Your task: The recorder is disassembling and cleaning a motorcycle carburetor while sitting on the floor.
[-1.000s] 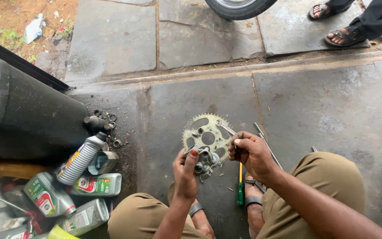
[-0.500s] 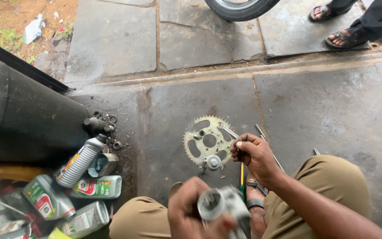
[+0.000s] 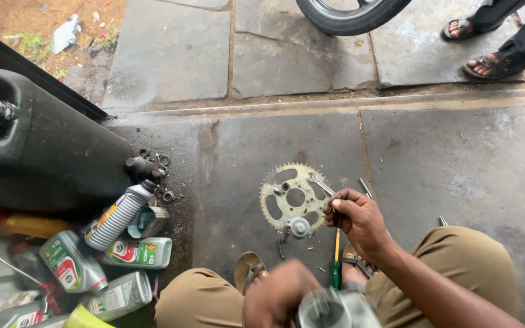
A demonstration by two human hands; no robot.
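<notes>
I squat on a stone floor. A toothed metal sprocket [image 3: 293, 195] lies flat in front of me, with a small round metal part [image 3: 299, 227] at its near edge. My right hand [image 3: 356, 217] rests at the sprocket's right edge, fingers closed on a thin metal tool. My left hand [image 3: 277, 297] is low between my knees and grips a blurred grey metal part [image 3: 334, 308]. A screwdriver with a green and yellow handle [image 3: 336, 261] lies by my right foot.
Several grey oil bottles [image 3: 116, 215] lie at the left beside a large black container [image 3: 37, 158]. Small nuts and rings [image 3: 159, 176] are scattered near it. A wheel [image 3: 347, 13] and another person's sandalled feet [image 3: 487, 61] are at the top right.
My left hand has lifted the grey metal part off the sprocket and drawn it back toward my lap. My right hand has stayed at the sprocket's right edge.
</notes>
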